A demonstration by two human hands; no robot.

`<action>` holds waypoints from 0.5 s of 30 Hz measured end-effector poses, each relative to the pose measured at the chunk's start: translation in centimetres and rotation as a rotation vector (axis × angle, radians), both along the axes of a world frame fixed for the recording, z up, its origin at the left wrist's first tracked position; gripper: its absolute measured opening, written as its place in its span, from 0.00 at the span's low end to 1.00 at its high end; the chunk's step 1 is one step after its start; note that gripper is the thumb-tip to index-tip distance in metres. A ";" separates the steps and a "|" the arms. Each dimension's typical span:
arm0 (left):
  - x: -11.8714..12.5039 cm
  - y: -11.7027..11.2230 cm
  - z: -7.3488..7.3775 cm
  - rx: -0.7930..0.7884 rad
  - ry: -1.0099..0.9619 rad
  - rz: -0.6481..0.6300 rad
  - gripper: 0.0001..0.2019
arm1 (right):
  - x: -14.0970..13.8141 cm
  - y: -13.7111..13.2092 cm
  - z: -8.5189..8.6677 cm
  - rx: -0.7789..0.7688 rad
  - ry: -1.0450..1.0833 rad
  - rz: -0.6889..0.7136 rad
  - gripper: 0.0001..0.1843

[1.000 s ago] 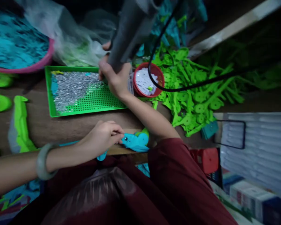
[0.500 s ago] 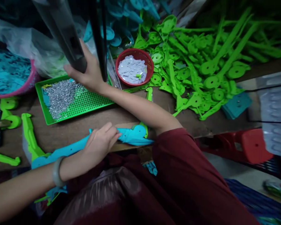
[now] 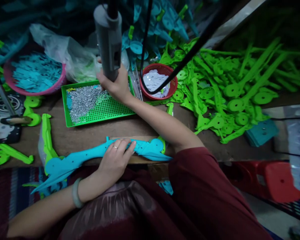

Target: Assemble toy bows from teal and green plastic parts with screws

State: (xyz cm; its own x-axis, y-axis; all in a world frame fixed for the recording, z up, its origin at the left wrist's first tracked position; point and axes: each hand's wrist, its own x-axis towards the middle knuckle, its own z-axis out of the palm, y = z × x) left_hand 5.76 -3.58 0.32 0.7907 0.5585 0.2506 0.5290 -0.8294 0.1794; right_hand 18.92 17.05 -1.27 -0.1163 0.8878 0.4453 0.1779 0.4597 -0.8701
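My right hand [image 3: 118, 85] is wrapped round the lower part of a grey electric screwdriver [image 3: 108, 43], held nearly upright above a green perforated tray [image 3: 112, 111]. Small silver screws [image 3: 83, 101] lie heaped in the tray's left part. The screwdriver's tip is hidden behind my hand. At the table's front edge my left hand [image 3: 116, 158] grips the middle of a long curved blue plastic part [image 3: 87, 153]. This part has round, pointed ends and lies across the edge, with light green pieces [image 3: 47, 140] touching or under both its ends.
Behind the tray are a pink basket [image 3: 62, 78] of blue pieces and a red basket [image 3: 173, 81] of white pieces. Green plastic parts [image 3: 215, 96] pile up on the right. A black cable [image 3: 185, 61] hangs across the view. A red stool [image 3: 281, 181] stands at lower right.
The view has shifted, so the table things appear farther right. The screwdriver has become more upright, still in my right hand. My left hand stays on the blue part.
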 end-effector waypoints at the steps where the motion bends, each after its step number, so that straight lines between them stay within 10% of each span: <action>1: 0.1 0.0 0.0 0.012 0.034 0.014 0.16 | -0.3 0.2 -0.3 -0.017 0.008 -0.044 0.22; 8: -0.2 -0.5 0.2 0.107 -0.017 -0.060 0.17 | -0.5 0.2 -0.4 -0.041 0.015 -0.121 0.27; 15: 0.0 -0.1 0.2 -0.012 -0.143 0.138 0.07 | -0.4 -0.2 -0.7 0.012 0.233 -0.091 0.26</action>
